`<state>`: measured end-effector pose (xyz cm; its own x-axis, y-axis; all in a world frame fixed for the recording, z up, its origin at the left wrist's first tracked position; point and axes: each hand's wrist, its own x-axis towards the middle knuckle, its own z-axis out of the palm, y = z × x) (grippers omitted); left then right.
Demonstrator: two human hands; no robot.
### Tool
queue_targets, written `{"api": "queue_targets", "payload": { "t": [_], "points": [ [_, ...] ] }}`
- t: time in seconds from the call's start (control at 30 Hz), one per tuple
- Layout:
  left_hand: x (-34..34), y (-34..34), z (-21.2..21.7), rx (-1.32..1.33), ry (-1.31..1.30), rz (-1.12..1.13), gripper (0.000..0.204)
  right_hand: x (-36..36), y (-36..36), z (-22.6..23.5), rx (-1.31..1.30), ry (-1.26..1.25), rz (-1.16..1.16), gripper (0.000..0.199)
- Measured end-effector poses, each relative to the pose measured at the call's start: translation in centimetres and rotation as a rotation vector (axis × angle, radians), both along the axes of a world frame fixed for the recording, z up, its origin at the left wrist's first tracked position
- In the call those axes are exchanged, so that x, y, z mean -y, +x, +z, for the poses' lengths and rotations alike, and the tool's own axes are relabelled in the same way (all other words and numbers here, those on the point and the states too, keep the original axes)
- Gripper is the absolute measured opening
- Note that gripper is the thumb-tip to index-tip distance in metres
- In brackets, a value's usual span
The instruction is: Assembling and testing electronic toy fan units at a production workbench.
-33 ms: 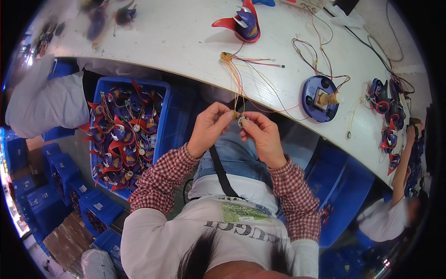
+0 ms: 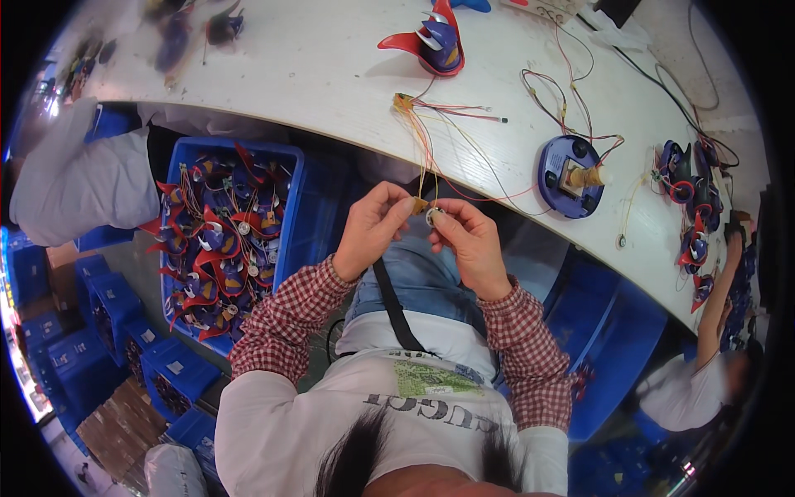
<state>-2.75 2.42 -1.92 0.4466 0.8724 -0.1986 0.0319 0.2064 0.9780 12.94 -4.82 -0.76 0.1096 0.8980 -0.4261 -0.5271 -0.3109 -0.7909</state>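
In front of my lap, just off the table's edge, my left hand (image 2: 374, 225) pinches a small tan tab (image 2: 420, 205) with thin yellow wires rising from it. Close beside it, my right hand (image 2: 470, 240) holds a small round silvery disc (image 2: 431, 217) between thumb and fingers. The wires (image 2: 426, 157) run up to a small yellowish part (image 2: 402, 102) on the table, where red and other leads fan out. Behind that lies a red and purple toy piece (image 2: 443, 45). My fingers partly hide both held parts.
A blue bin (image 2: 294, 240) full of red and purple pieces stands left. On the white table (image 2: 331, 74), a wired purple oval base (image 2: 571, 176) lies right, with more pieces (image 2: 691, 186) farther right. Another person's arm (image 2: 719, 290) reaches there. A grey-clothed person (image 2: 91, 178) is left.
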Motion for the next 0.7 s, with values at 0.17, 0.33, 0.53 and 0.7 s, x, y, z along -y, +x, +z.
{"api": "queue_targets", "payload": {
  "t": [0.17, 0.33, 0.53, 0.7],
  "points": [
    [-1.3, -1.0, 0.1, -0.278, 0.553, 0.040, 0.021, -0.2, 0.5, 0.9, -0.005, 0.006, -0.035, 0.025],
    [-9.1, 0.3, 3.6, -0.582, 1.365, 0.068, 0.039, 0.1, 0.5, 0.9, -0.006, 0.012, -0.036, 0.024],
    [-15.9, 1.9, 2.2, -0.566, 1.510, -0.270, 0.028, -0.3, 0.6, 1.0, -0.010, 0.039, -0.027, 0.024],
    [-16.9, 2.6, 1.4, -0.604, 1.612, -0.395, 0.022, -0.4, 0.8, 0.8, -0.018, 0.038, -0.023, 0.024]
  ]
}}
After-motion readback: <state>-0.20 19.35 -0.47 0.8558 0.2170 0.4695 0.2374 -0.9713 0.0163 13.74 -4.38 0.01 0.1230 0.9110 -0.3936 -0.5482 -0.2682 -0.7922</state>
